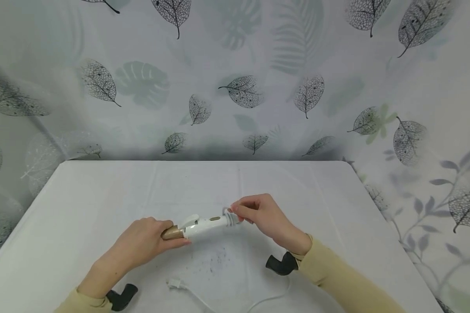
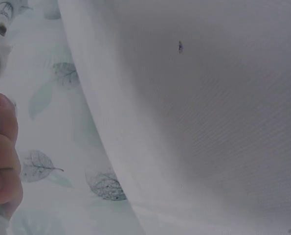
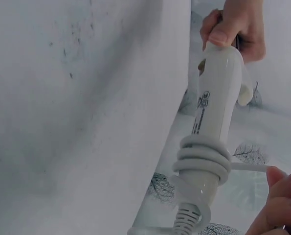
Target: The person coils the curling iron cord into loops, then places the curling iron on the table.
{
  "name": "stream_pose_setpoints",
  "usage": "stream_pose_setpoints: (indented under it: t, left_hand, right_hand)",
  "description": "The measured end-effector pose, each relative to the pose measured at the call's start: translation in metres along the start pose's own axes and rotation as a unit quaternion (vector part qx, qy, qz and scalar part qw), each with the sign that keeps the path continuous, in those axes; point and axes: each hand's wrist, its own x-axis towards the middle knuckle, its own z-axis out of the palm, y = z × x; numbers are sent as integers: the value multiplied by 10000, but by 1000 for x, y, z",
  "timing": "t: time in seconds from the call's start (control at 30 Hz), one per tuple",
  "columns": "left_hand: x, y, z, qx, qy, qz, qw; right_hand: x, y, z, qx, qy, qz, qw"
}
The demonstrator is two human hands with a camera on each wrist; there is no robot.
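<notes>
A curling iron [image 1: 205, 225] with a white handle and a gold barrel is held up over the white table. My left hand [image 1: 142, 241] grips it round the barrel, and the left wrist view shows the curled fingers [image 2: 2, 152] at its edge. Several turns of the white power cord [image 3: 202, 157] lie round the handle's tail end, beside the ribbed strain relief [image 3: 187, 218]. My right hand [image 1: 266, 219] pinches the cord next to these turns; in the right wrist view the cord runs taut from the coil to its fingertips [image 3: 275, 175].
The cord's plug [image 1: 175, 284] lies on the table's [image 1: 102, 195] near part, with loose cord [image 1: 268, 299] trailing beside it. Dark marks [image 1: 215, 261] spot the white cloth. A leaf-patterned curtain [image 1: 235, 56] hangs behind the table. Black wrist mounts [image 1: 282, 264] sit at both sleeves.
</notes>
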Motion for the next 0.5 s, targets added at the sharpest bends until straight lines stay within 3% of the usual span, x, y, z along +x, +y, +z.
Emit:
stream_pose_setpoints:
  t: [0.27, 0.5]
  left_hand:
    - [1, -1, -1, -186, -86, -84, 9998]
    - [3, -4, -1, -31, -112, -168, 9998]
  right_hand:
    - [-15, 9, 7, 198, -24, -167, 9997]
    - [-22, 16, 11, 385, -248, 1, 9990]
